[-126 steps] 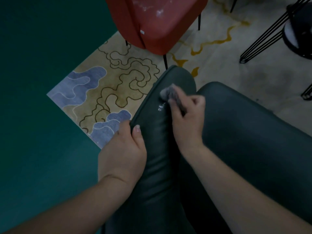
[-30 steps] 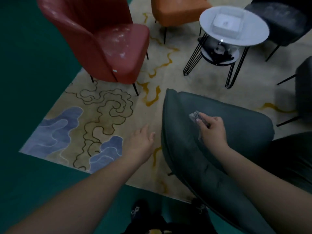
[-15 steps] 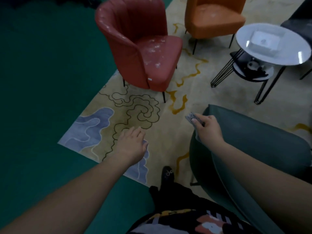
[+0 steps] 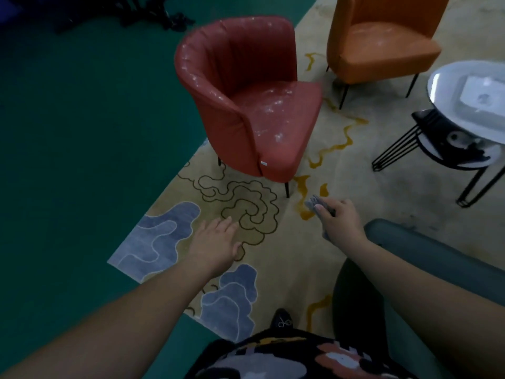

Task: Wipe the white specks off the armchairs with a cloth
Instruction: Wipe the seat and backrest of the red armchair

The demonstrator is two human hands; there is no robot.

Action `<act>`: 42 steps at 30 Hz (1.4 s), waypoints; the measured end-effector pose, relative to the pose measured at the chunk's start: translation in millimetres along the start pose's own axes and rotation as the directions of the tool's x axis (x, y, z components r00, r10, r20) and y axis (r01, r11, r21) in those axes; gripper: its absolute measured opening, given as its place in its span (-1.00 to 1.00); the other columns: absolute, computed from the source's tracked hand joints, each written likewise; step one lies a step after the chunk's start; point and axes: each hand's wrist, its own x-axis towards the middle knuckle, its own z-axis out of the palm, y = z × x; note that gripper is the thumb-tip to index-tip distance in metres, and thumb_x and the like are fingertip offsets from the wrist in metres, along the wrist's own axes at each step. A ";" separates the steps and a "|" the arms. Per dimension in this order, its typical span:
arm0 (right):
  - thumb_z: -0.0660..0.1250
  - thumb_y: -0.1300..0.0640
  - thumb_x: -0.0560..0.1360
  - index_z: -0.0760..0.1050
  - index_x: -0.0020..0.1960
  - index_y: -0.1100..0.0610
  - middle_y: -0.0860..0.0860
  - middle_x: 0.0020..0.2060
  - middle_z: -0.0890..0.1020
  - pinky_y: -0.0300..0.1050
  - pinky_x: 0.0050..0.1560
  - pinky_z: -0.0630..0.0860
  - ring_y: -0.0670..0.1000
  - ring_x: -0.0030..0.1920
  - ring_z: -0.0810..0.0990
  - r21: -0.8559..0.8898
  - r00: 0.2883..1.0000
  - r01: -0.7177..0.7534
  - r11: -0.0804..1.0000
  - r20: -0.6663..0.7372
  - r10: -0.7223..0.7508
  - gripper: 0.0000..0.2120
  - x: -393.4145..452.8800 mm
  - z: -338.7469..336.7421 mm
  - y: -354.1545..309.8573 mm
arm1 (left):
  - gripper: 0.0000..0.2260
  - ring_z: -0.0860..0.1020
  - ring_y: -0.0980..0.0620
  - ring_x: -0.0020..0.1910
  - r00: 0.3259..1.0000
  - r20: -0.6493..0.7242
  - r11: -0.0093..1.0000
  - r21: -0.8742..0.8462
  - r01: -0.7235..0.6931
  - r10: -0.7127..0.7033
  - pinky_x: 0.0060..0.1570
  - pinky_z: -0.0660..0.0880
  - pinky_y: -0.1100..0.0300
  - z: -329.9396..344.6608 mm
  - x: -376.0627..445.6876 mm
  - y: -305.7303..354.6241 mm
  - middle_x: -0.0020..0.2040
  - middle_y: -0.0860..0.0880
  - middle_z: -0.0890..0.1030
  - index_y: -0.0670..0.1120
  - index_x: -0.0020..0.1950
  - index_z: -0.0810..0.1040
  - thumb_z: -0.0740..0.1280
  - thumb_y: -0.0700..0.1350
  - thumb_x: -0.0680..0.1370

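The cloth (image 4: 314, 204) is pinched in the right hand (image 4: 340, 222), right of the middle of the frame, held in the air over the rug (image 4: 273, 269). The left hand (image 4: 216, 243) is held out flat, with fingers straight and nothing in it, left of the middle.

The red chair (image 4: 246, 99) is seen in the upper middle. Many white specks (image 4: 270, 105) are spread on its seat and along its curved back. More faint specks are seen on the orange chair (image 4: 382, 36) at the upper right. A dark green chair (image 4: 437, 255) is seen at the lower right, under the right arm, and nothing is being wiped on it now.

Things could go wrong from here. The cloth is small and bunched up, so specks could be smeared around and not lifted. The folds in the red back could hide specks, so some could be missed. The red chair stands on thin legs, so it could be pushed across the rug if it is rubbed hard with no hand to steady it.

A round white surface (image 4: 448, 86) on wire legs is seen at the right edge, with a tray on it. A shoe (image 4: 282, 320) is seen at the bottom. Only open rug lies between the hands and the red chair.
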 end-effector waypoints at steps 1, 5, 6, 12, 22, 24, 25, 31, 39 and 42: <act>0.22 0.04 0.61 0.51 0.29 0.07 0.15 0.04 0.38 -0.23 -0.52 0.43 0.14 -0.28 0.57 -0.008 1.000 -0.007 1.000 0.015 0.007 -0.71 10.1 -0.3 -3.7 | -0.48 0.10 -0.01 0.52 1.000 0.006 1.000 -0.001 -0.001 0.001 0.47 0.04 -0.04 -5.1 9.0 -2.3 0.57 0.02 0.11 0.02 0.56 0.10 0.01 0.17 0.63; 0.22 0.04 0.61 0.52 0.29 0.08 0.16 0.04 0.45 -0.32 -0.57 0.37 0.13 -0.31 0.54 -0.005 1.000 0.002 1.000 0.022 -0.002 -0.70 47.3 -0.4 -10.5 | -0.49 0.10 -0.01 0.52 1.000 0.013 1.000 -0.020 -0.005 0.005 0.46 0.05 -0.03 -20.3 43.7 -9.6 0.57 0.02 0.11 0.02 0.56 0.10 0.00 0.15 0.63; 0.22 0.05 0.61 0.52 0.29 0.08 0.15 0.04 0.45 -0.34 -0.55 0.37 0.11 -0.29 0.54 -0.019 1.000 -0.002 1.000 0.013 0.003 -0.70 56.0 0.4 -11.3 | -0.49 0.10 -0.01 0.52 1.000 0.017 1.000 -0.016 -0.019 0.019 0.46 0.04 -0.03 -24.2 54.7 -11.8 0.57 0.02 0.11 0.02 0.56 0.10 0.00 0.15 0.64; 0.22 0.06 0.61 0.52 0.29 0.12 0.20 0.04 0.48 -0.50 -0.56 0.29 -0.09 -0.26 0.45 -0.031 0.997 -0.054 0.998 -0.052 0.052 -0.70 118.3 -0.7 -21.4 | -0.49 0.10 -0.01 0.52 0.992 0.011 0.991 0.051 -0.123 0.122 0.47 0.01 -0.02 -50.3 143.2 -27.3 0.56 0.02 0.12 0.02 0.56 0.07 -0.02 0.14 0.64; 0.22 -0.04 0.59 0.55 0.26 -0.01 0.17 0.02 0.46 0.12 -0.08 0.60 0.21 -0.11 0.58 -0.062 0.980 -0.150 0.987 -0.138 0.140 -0.70 225.8 -27.2 -47.8 | -0.47 0.11 -0.03 0.52 0.971 0.029 0.970 0.040 -0.239 0.237 0.47 0.01 -0.02 -98.7 289.0 -30.1 0.56 0.03 0.15 0.02 0.56 0.08 0.00 0.17 0.62; 0.22 -0.03 0.59 0.54 0.28 -0.01 0.10 0.02 0.41 0.08 -0.02 0.57 0.14 -0.09 0.55 -0.085 0.975 -0.166 0.982 -0.160 0.151 -0.70 242.7 -31.7 -48.6 | -0.47 0.13 -0.05 0.51 0.968 0.035 0.967 0.046 -0.250 0.249 0.47 0.03 -0.03 -107.0 310.9 -27.2 0.55 0.03 0.15 0.03 0.56 0.09 0.01 0.17 0.62; 0.22 -0.03 0.59 0.53 0.28 -0.01 0.08 0.02 0.40 -0.03 -0.05 0.55 0.07 -0.11 0.53 -0.094 0.974 -0.167 0.981 -0.173 0.149 -0.70 251.6 -34.9 -47.4 | -0.47 0.14 -0.06 0.51 0.968 0.033 0.967 0.041 -0.250 0.249 0.46 0.04 -0.04 -110.7 321.9 -24.7 0.55 0.03 0.16 0.03 0.55 0.09 0.02 0.18 0.61; 0.23 0.03 0.60 0.53 0.27 0.02 0.12 0.00 0.39 -0.51 -0.50 0.33 -0.13 -0.38 0.40 -0.102 0.977 -0.124 0.987 -0.186 0.104 -0.72 331.9 -69.1 -42.4 | -0.46 0.17 -0.05 0.50 0.977 0.031 0.977 0.019 -0.214 0.213 0.45 0.08 -0.06 -131.3 404.1 5.0 0.54 0.03 0.19 0.04 0.55 0.11 0.04 0.18 0.60; 0.25 0.03 0.59 0.55 0.24 0.03 0.11 -0.04 0.44 -0.26 -0.52 0.43 -0.03 -0.52 0.55 -0.121 1.000 0.012 0.993 -0.023 -0.015 -0.74 510.2 -138.0 -46.6 | -0.45 0.15 -0.06 0.50 0.999 0.024 0.996 -0.081 -0.031 0.033 0.45 0.07 -0.06 -175.8 533.0 69.6 0.55 0.03 0.18 0.05 0.56 0.09 0.01 0.20 0.60; 0.27 0.01 0.57 0.57 0.21 0.00 0.07 -0.07 0.44 -0.11 -0.37 0.54 0.08 -0.38 0.58 -0.170 0.995 0.092 0.981 0.046 -0.085 -0.75 568.6 -156.8 -53.7 | -0.45 0.14 -0.06 0.51 0.998 0.028 0.988 -0.139 0.063 -0.060 0.46 0.06 -0.06 -194.0 568.0 83.7 0.55 0.02 0.18 0.05 0.56 0.08 -0.01 0.21 0.60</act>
